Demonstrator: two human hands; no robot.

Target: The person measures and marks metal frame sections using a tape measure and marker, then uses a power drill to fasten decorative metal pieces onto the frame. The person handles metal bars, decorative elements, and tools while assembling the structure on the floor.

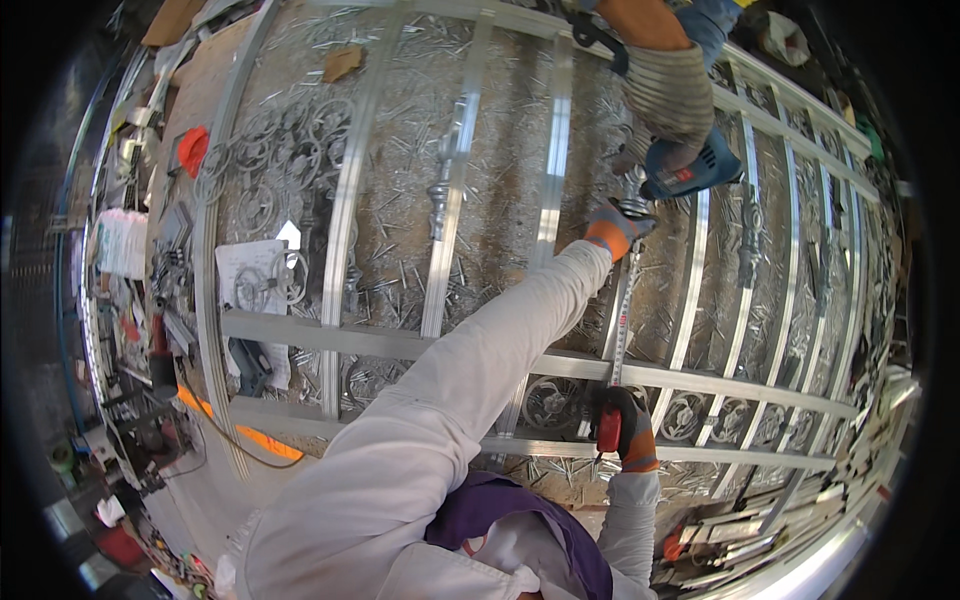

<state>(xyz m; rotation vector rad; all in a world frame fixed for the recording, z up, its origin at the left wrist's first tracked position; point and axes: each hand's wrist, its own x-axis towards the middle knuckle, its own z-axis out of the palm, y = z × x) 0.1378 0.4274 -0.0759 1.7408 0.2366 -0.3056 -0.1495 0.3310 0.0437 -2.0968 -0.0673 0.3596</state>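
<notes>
My right hand [636,431], in a grey and orange work glove, grips a red tape measure [609,430] by the lower rails of a metal railing frame [577,366]. Its extended blade [621,334] runs up along a bar to my left hand [616,227]. That gloved hand is closed around a turned silver fitting [635,182] on the bar; its fingertips are partly hidden. Just beyond it, a co-worker's gloved hand [667,94] holds a blue power drill [694,166] close to the fitting.
Loose screws or rivets and metal shavings cover the work surface [405,180]. Round scroll ornaments [300,150] lie at left, near a paper sheet [229,262] and a dark power tool [250,366]. A cable [225,442] loops at lower left. Metal offcuts [780,510] pile at lower right.
</notes>
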